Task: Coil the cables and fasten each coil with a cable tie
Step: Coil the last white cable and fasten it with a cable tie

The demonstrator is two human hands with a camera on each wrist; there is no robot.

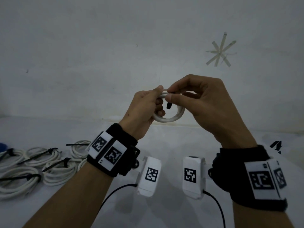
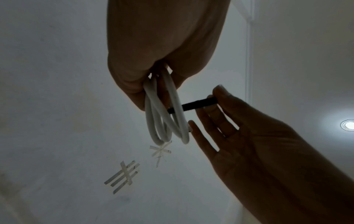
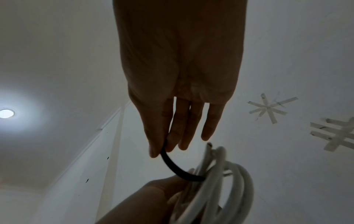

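White wall with a tape star (image 1: 220, 50) behind; below and left of it, the left hand (image 1: 144, 106) curls tight round the white cable coil (image 1: 171, 116); right hand (image 1: 202, 102) pinches the black cable tie (image 1: 169, 105) at the coil, other fingers loose; tied coils (image 1: 32, 168) lie far lower left on the table (image 1: 172, 139).

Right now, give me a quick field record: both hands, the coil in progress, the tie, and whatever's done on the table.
left hand: grips the white round-cable coil, held up off the table
right hand: pinches the black plastic cable tie between thumb and fingers
tie state: passes through the coil's loops, bent in an arc, not visibly locked
finished coils: several white coils with black ties lie on the white table, near left
wall: taped asterisk mark
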